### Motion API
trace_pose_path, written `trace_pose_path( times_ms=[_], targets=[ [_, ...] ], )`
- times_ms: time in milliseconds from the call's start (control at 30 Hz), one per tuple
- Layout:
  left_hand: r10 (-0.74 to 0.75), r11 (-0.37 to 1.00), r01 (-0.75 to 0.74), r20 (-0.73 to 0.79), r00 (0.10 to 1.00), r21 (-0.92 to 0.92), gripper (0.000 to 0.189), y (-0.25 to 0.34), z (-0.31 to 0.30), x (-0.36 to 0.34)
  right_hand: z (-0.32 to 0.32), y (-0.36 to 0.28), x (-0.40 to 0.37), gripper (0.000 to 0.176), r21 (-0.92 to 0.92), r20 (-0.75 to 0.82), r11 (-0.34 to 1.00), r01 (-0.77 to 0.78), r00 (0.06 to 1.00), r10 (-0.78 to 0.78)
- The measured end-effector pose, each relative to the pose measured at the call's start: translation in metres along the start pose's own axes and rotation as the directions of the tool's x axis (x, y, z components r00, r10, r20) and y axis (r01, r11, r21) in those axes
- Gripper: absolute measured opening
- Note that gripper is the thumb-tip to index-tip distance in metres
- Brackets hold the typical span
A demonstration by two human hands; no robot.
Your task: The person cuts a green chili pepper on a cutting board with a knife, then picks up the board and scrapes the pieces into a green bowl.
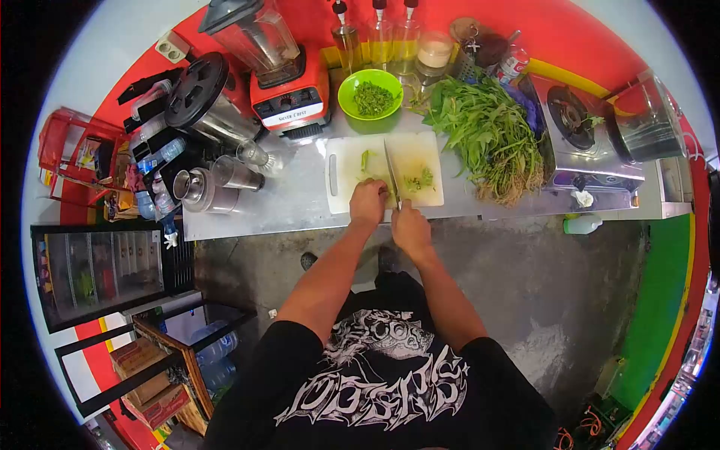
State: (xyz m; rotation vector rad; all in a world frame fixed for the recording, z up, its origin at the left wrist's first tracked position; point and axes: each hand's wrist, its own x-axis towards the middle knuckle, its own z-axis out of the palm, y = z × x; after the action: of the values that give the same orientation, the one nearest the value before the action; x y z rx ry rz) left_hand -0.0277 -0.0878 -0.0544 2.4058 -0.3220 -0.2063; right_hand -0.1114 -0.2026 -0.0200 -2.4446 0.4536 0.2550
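Observation:
A white cutting board (341, 154) lies on the steel counter, stained yellowish-green. My right hand (411, 226) is wrapped round the handle of a knife (392, 166), whose blade points away from me across the board. Just left of the blade, my left hand (369, 201) rests on the board with its fingers curled and pressed together; whatever they hold is hidden. A green stem piece (365, 160) lies beyond that hand. Chopped greens (420, 180) are scattered right of the knife. Behind the board stands a lime-green bowl (345, 94) containing chopped leaves (373, 99).
A large bunch of leafy greens (487, 135) with roots lies right of the board. Further right is a gas stove (592, 142). A red blender (289, 97), a metal shaker (196, 187) and glasses (238, 172) stand at left. Bottles (380, 37) line the back wall.

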Motion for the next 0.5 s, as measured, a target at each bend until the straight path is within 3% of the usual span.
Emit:
trace_pose_path(
  times_ms=[300, 367, 500],
  targets=[
    [0.132, 0.985, -0.117, -0.118, 0.984, 0.128, 0.012, 0.011, 0.0, -0.013, 0.006, -0.012, -0.008, 0.026, -0.075, 0.077, 0.997, -0.014, 0.997, 0.019],
    [0.136, 0.985, -0.12, -0.121, 0.983, 0.127, 0.013, 0.006, 0.003, -0.014, 0.025, -0.007, -0.001, 0.026, -0.059, 0.033, 0.991, -0.122, 0.992, 0.124],
    [0.173, 0.98, -0.16, -0.102, 0.98, 0.119, 0.018, 0.0, 0.002, -0.018, 0.007, -0.006, 0.0, 0.029, -0.11, 0.066, 0.993, -0.034, 0.997, 0.041]
  ],
)
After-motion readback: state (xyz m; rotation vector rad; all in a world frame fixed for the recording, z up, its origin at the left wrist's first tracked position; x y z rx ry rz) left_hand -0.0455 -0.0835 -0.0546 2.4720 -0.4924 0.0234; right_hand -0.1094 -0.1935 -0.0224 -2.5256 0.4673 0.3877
